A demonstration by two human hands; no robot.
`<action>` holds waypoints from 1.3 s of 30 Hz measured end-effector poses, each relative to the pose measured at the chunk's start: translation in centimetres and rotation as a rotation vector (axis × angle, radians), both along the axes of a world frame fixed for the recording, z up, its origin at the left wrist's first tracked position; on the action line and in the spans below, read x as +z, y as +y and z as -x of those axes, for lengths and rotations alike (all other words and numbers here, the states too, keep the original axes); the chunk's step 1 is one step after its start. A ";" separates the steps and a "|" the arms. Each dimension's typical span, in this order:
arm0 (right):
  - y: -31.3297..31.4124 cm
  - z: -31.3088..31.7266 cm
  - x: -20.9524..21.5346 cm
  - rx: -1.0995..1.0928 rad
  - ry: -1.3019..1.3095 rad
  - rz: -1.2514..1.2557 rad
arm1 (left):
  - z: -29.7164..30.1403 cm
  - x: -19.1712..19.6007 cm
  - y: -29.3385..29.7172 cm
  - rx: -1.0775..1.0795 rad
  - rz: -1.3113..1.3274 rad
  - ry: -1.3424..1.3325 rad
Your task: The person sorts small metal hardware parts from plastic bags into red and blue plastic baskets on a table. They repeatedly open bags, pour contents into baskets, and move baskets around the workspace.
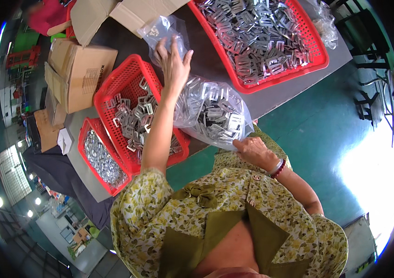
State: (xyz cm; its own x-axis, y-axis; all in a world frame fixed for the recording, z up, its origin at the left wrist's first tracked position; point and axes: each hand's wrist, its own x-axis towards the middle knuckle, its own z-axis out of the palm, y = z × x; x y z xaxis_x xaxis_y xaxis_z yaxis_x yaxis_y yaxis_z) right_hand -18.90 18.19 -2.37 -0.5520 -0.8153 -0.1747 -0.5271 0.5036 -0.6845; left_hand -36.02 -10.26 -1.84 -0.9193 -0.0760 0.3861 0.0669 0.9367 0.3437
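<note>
A clear plastic bag (213, 111) full of flat metal buckles lies at the table's near edge, its loose upper part (165, 28) stretching away over the tabletop. My left hand (174, 65) rests on that loose plastic, fingers spread and nothing gripped. At the bag's near right corner, my right hand (255, 152) has its fingers closed on the plastic. Left of the bag, under my left forearm, stands a red basket (106, 88) partly filled with similar silver buckles. A larger red basket (320, 46) at the far right is heaped with more of them.
A small red basket (85, 134) of shiny small metal parts touches the middle basket's left side. Cardboard boxes (90, 69) stand at the far left, with open flaps (136, 16) behind the bag. Crumpled clear plastic (325, 28) lies beyond the large basket. Another person (51, 16) is at the far left.
</note>
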 end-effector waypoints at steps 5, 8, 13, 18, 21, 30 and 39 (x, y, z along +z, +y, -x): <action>-0.1 0.6 0.6 0.038 -0.029 -0.059 | -12.5 4.9 6.0 -0.275 -0.574 -0.485; -0.1 0.4 1.0 -0.008 -0.037 -0.040 | -13.9 0.4 6.0 -0.129 -0.427 -0.599; -0.6 0.1 1.3 -0.024 0.013 -0.027 | -12.7 -3.4 7.0 -0.136 -0.358 -0.759; -0.7 -0.9 0.4 -0.102 0.092 0.022 | -12.9 -6.0 7.0 -0.342 -0.355 -0.576; -1.1 -1.1 0.0 -0.079 0.088 -0.028 | -13.5 -7.5 6.8 -0.304 -0.266 -0.357; -0.9 -1.1 0.1 -0.123 0.047 -0.080 | -17.0 5.1 7.7 -0.148 -0.891 -0.159; -7.4 0.2 8.5 -0.260 -0.184 -0.059 | -30.8 8.8 -10.9 0.239 -1.078 -0.182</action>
